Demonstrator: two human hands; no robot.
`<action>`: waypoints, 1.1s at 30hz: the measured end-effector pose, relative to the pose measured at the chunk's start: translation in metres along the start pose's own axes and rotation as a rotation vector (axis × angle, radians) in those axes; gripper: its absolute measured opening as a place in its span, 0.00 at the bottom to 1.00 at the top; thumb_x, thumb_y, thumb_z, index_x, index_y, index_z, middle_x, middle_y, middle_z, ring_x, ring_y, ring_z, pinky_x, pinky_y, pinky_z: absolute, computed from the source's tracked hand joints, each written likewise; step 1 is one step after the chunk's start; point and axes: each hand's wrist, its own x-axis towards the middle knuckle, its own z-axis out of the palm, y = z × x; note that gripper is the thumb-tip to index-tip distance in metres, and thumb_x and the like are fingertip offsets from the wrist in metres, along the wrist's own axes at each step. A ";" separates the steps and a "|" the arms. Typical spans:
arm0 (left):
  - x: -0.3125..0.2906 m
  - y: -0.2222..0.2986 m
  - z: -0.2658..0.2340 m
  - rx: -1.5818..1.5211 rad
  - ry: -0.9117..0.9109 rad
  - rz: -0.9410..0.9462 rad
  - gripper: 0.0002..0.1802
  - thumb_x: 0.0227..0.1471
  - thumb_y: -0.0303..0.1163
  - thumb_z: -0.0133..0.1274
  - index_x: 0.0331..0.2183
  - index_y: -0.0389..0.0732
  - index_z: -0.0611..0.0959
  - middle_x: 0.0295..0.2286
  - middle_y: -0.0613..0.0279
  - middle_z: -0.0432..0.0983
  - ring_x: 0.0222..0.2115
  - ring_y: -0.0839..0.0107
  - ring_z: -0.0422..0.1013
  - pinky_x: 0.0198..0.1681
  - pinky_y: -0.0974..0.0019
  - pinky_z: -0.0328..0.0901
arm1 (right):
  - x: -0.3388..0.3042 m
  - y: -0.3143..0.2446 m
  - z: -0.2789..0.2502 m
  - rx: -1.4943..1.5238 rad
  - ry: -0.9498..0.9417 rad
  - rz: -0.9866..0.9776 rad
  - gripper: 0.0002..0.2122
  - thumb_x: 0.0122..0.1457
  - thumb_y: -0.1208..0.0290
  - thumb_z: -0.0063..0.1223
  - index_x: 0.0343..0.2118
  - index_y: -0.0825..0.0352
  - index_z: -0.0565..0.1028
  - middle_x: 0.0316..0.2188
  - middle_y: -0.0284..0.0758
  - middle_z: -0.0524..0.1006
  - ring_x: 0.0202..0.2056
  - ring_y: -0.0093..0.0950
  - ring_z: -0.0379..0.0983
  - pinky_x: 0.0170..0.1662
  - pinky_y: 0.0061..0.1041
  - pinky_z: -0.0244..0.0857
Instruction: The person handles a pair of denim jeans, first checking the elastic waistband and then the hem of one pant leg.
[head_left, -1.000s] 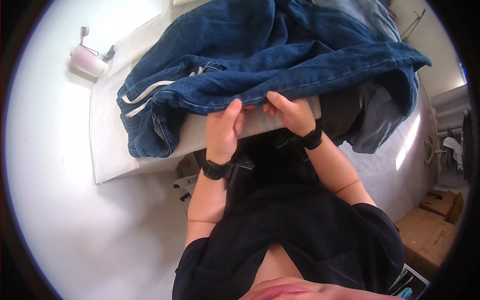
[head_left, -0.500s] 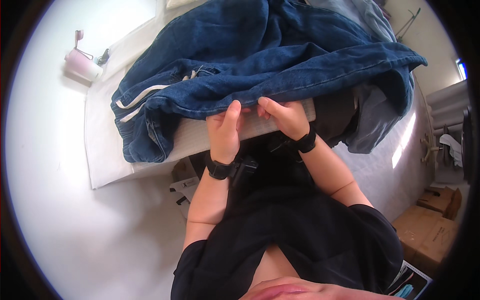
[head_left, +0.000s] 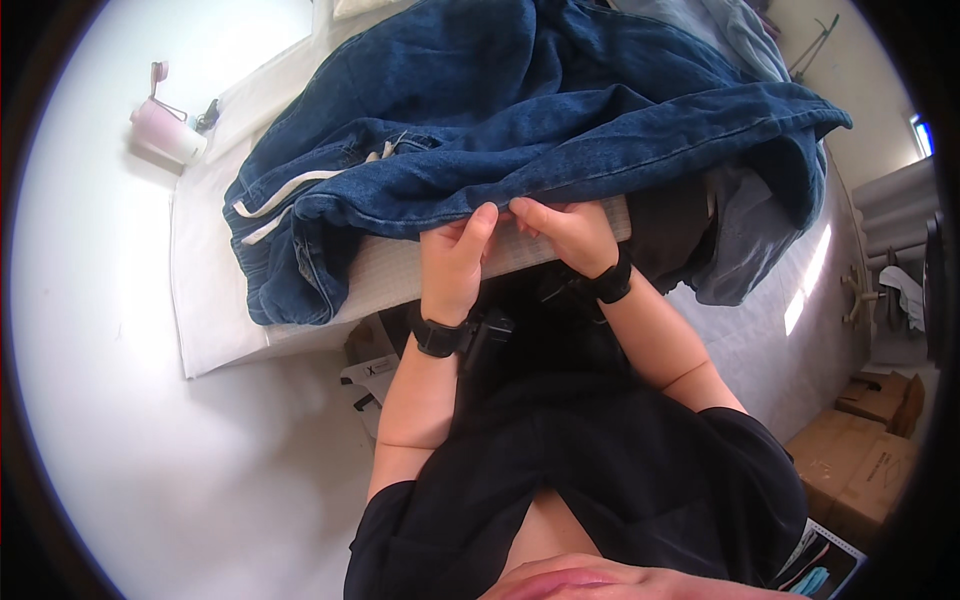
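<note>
A pair of dark blue denim pants [head_left: 440, 110] lies spread across the table, its elastic waist with white drawstrings at the left and a leg reaching to the right. Along the near seam, my left hand [head_left: 455, 262] pinches the edge of the denim, thumb on top and fingers beneath. Close beside it, my right hand [head_left: 575, 235] grips the same seam, its thumb pressed on the cloth. The two thumbs almost meet. Most fingertips are hidden under the fabric. Both wrists wear black straps with small devices.
The light-coloured table [head_left: 400, 272] has its near edge just under my hands. Dark and grey garments [head_left: 745, 245] hang over its right side, and light blue cloth [head_left: 730, 40] lies behind. A pink-white cup [head_left: 168, 130] is at the far left. Cardboard boxes [head_left: 850, 465] stand low at the right.
My left thumb has shifted slightly to the right and my right thumb slightly left, so they are closer together on the seam. The pants have barely moved.
</note>
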 end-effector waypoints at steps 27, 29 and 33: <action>-0.014 0.104 -0.039 -0.208 0.641 0.695 0.21 0.49 0.36 0.50 0.10 0.40 0.68 0.15 0.62 0.69 0.20 0.74 0.65 0.29 0.73 0.59 | 0.042 -0.113 -0.028 -0.157 0.540 -0.296 0.09 0.53 0.65 0.53 0.25 0.67 0.75 0.22 0.22 0.70 0.23 0.12 0.62 0.28 0.12 0.56; -0.027 0.119 -0.058 -0.198 0.745 0.822 0.21 0.51 0.36 0.47 0.11 0.40 0.67 0.17 0.59 0.68 0.24 0.71 0.66 0.30 0.70 0.60 | 0.044 -0.109 -0.012 -0.235 0.379 -0.245 0.11 0.53 0.63 0.53 0.25 0.67 0.75 0.22 0.22 0.70 0.23 0.12 0.61 0.27 0.12 0.55; -0.040 0.139 -0.054 -0.241 0.863 0.915 0.17 0.51 0.37 0.45 0.18 0.35 0.75 0.22 0.57 0.73 0.26 0.72 0.66 0.31 0.71 0.58 | 0.041 -0.103 0.008 -0.221 0.215 -0.224 0.13 0.55 0.65 0.49 0.34 0.72 0.74 0.29 0.26 0.73 0.32 0.15 0.66 0.37 0.14 0.59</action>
